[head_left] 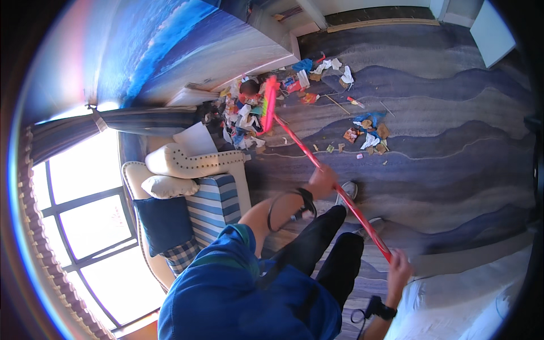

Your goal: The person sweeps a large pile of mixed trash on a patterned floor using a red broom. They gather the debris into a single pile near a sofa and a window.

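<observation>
A broom with a red handle [304, 146] slants across the view, its pink and yellow-green head [268, 106] over the edge of a litter pile [244, 121]. Partway down the handle, my left hand [323, 182] is closed around it. My right hand [399, 270] grips the handle near its end, lower right. Paper scraps, wrappers and plastic are mixed in the pile along the wall. A smaller heap of litter [372, 134] lies apart on the carpet, with a blue bag, white tissue and brown pieces.
A cream studded armchair [244, 182] with a striped seat and cushions stands to my left, beside a window [93, 212]. A mural wall [204, 46] borders the litter. White bedding [459, 297] is at lower right. A white door panel [493, 36] stands at upper right.
</observation>
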A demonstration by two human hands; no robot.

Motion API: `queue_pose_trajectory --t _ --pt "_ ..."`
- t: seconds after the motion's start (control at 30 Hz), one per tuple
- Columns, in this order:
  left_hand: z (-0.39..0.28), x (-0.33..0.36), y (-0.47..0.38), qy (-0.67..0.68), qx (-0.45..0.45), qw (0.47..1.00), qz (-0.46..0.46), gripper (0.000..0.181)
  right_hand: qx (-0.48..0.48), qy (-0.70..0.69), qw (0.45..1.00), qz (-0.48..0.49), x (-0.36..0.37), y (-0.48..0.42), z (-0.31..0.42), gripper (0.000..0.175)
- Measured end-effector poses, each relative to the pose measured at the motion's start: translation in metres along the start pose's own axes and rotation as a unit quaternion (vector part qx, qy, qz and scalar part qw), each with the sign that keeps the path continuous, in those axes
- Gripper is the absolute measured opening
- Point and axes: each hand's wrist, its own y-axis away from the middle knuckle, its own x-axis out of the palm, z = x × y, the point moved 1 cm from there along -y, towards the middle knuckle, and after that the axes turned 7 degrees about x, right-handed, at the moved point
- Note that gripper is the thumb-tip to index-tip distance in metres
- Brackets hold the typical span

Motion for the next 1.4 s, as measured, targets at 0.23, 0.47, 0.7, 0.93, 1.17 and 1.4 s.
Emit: queue_pose_trajectory --t 0.23,0.47,0.7,0.93,1.17,1.4 --pt "-0.271 -0.008 -0.039 0.25 0.179 0.949 -0.069 0.013 0.243 0.135 0.946 -0.167 -0.234 0.118 -0.076 0.028" --pt "-0.315 0.041 -0.017 0.326 0.132 0.934 0.058 0.012 0.202 0.204 0.956 -0.068 -0.243 0.132 -0.082 0.024" --pt "-0.088 0.071 0.008 0.175 0.023 0.979 0.104 0.015 0.058 0.013 0.998 -0.029 -0.036 0.068 -0.032 0.017" --pt "-0.086 0.021 0.024 0.184 0.032 0.982 -0.03 0.017 0.149 -0.017 0.989 -0.001 -0.061 0.057 -0.032 0.015" --pt "-0.293 0.022 0.013 0.307 0.169 0.937 -0.009 0.015 0.405 0.115 0.899 -0.123 -0.251 0.181 -0.104 0.027" --pt "-0.24 0.08 0.028 0.264 0.021 0.955 0.135 0.009 0.298 0.041 0.954 -0.003 -0.105 0.152 -0.173 0.016"
